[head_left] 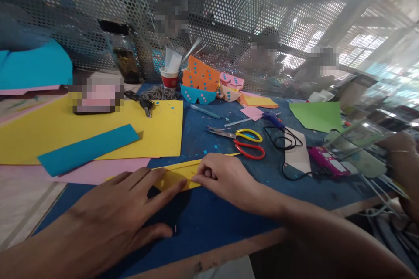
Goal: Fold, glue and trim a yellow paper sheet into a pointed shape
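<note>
A folded strip of yellow paper (183,171) lies on the blue mat (209,222) near the table's front edge. My left hand (121,209) lies flat with its fingers stretched out, the fingertips pressing the strip's left part. My right hand (224,178) has its fingers curled and pressed together on the strip's right part, pinching along a fold. Just beyond the strip lie scissors (242,139) with yellow and red handles.
A big yellow sheet (157,126), a teal strip (88,149) and pink paper (104,171) lie left. Folded paper shapes (203,79), a red cup (169,79), a pen (206,111), a black cable (284,139), green paper (317,115) and a pink gadget (327,162) sit behind. Another person's arm (401,157) is right.
</note>
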Tool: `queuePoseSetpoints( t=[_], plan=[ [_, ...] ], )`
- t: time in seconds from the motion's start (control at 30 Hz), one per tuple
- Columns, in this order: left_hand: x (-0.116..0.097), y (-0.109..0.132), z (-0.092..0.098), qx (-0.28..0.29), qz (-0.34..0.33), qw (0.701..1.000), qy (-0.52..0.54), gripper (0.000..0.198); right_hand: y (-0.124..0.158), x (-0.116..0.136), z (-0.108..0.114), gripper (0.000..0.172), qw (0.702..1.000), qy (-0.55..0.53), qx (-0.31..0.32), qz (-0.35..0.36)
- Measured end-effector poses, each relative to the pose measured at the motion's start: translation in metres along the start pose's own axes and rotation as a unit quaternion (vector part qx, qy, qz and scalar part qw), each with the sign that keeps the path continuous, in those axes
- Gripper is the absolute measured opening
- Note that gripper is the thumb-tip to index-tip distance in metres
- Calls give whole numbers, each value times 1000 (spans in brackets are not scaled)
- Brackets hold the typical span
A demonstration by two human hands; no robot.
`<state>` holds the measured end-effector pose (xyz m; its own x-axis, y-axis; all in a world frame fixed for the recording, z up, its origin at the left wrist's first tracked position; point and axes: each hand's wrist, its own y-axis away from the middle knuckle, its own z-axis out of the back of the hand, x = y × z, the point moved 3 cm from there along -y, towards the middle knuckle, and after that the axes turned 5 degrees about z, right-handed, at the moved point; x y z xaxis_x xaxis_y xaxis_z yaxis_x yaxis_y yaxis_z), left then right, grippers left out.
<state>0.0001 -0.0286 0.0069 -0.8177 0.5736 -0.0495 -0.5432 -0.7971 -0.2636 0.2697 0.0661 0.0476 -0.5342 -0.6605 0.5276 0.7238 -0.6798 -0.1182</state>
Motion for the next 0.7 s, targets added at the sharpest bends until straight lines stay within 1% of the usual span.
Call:
queuePoseSetpoints(
  t=[0.13,0.27,0.43,0.53,0.7],
  plan=[
    [-2,-1,2,-2,0,1000,7,70,0,-1,-1,24,1000,3,0,5],
    [-1,3,2,-15,-7,1000,3,75,0,-1,0,22,1000,-1,2,11],
    [-1,7,-2,-8,-13,1000,-10,79,-1,0,0,23,1000,2,7,6],
    [-2,7,-4,8,-13,1000,-25,84,0,0,0,24,1000,3,4,8],
    [-3,6,-2,11,-25,999,-29,82,0,0,0,23,1000,5,-3,12]
  ],
)
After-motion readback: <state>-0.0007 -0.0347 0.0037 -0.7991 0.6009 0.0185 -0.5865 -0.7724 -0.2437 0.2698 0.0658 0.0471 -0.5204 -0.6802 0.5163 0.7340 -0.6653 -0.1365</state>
